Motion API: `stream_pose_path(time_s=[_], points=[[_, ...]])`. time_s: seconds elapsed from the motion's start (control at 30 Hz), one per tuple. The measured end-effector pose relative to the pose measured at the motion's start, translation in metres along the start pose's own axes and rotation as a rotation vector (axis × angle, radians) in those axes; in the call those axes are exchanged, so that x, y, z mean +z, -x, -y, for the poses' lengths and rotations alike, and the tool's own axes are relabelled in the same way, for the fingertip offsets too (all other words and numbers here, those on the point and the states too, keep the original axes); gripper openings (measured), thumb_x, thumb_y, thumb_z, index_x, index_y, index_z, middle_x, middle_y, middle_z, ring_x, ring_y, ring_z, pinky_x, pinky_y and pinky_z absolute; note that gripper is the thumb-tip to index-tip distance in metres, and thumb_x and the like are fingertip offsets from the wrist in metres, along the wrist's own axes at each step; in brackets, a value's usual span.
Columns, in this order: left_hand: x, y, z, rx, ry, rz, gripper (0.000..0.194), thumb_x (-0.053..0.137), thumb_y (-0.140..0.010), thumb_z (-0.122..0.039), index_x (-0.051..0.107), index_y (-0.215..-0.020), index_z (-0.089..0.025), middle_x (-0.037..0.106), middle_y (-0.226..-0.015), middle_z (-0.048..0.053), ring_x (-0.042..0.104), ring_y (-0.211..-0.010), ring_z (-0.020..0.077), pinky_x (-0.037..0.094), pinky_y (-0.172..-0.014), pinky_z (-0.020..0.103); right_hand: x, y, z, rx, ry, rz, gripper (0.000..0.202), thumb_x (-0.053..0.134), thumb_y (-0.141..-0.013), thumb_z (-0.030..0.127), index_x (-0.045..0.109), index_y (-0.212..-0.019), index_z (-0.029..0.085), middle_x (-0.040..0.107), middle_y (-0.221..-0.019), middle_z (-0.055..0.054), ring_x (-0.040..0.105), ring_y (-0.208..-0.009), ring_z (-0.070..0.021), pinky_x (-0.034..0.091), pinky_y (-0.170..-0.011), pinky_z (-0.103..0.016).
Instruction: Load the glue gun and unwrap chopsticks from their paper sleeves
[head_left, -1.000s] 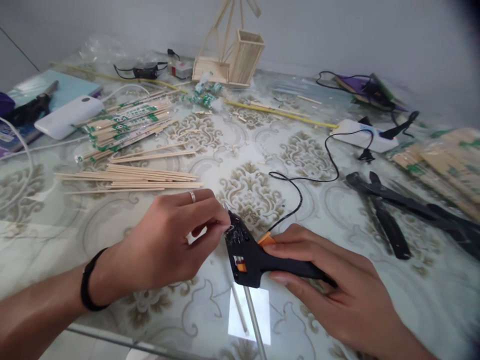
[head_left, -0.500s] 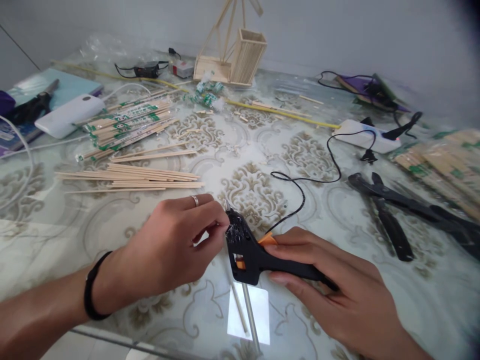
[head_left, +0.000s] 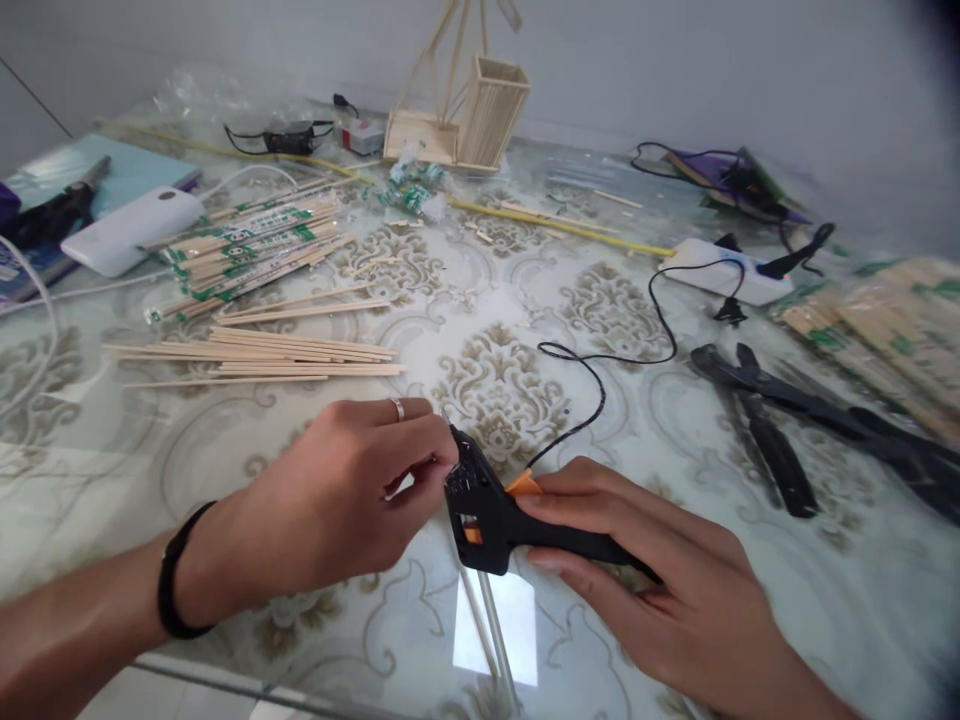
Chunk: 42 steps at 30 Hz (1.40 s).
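My right hand [head_left: 645, 570] grips the handle of a black hot glue gun [head_left: 491, 520], which has an orange trigger [head_left: 524, 484]. A pale glue stick [head_left: 496, 635] sticks out of its rear toward the table's front edge. My left hand [head_left: 360, 490], with a ring and a black wristband, is closed in a pinch against the gun's front, close to its nozzle. Whatever lies between those fingertips is too small or hidden to make out. Beyond the left hand, several loose bamboo chopsticks [head_left: 300, 355] lie on the patterned table.
Wrapped chopsticks [head_left: 255, 245] and a white power bank [head_left: 131, 230] are at left. A stick-built model [head_left: 491, 115] stands at the back. On the right are a power strip [head_left: 727, 270], pliers [head_left: 780, 460] and packed sticks [head_left: 885, 320]; the gun's black cord [head_left: 600, 395] curls across the table.
The glue gun and both hands have shifted very slightly left in view, along with the whole scene. My left hand stays pinched by the nozzle; my right hand keeps its grip.
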<state>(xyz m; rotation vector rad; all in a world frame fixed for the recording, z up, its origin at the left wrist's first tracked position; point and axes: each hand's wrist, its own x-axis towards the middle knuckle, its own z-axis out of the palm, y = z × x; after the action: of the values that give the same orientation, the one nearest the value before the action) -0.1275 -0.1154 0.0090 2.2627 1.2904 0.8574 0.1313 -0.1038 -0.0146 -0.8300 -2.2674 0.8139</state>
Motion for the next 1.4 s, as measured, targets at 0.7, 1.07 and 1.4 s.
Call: stream_pose_path(time_s=[0.7,1.07,1.4], points=[[-0.001,0.000,0.002,0.047,-0.066,-0.028,0.018,0.055,-0.091,-0.005,0.066,-0.079,-0.014,0.057,-0.066,-0.003,0.048,-0.055,0.0076,0.037,-0.053,0.022,-0.001,0.000,0.000,-0.012,0.019,-0.003,0.030,0.070,-0.090,0.013,0.069,-0.117,0.026,0.077,-0.108,-0.007,0.076,-0.095,-0.0203,0.064,-0.082,-0.028],[0.003,0.000,0.006,0.116,-0.064,-0.021,0.018,0.055,-0.092,-0.004,0.067,-0.081,-0.013,0.060,-0.070,-0.001,0.050,-0.059,0.0081,0.040,-0.056,0.022,0.000,0.000,-0.003,-0.038,0.042,-0.004,0.027,0.068,-0.093,0.013,0.067,-0.117,0.024,0.076,-0.108,-0.007,0.074,-0.096,-0.0180,0.061,-0.084,-0.025],[0.003,0.001,0.009,0.180,-0.082,-0.016,0.020,0.054,-0.096,-0.008,0.068,-0.083,-0.013,0.068,-0.077,0.002,0.060,-0.065,0.0103,0.045,-0.060,0.023,0.000,0.001,-0.003,-0.012,0.008,-0.026,0.028,0.070,-0.091,0.014,0.070,-0.117,0.025,0.077,-0.107,-0.007,0.075,-0.095,-0.0212,0.063,-0.082,-0.029]])
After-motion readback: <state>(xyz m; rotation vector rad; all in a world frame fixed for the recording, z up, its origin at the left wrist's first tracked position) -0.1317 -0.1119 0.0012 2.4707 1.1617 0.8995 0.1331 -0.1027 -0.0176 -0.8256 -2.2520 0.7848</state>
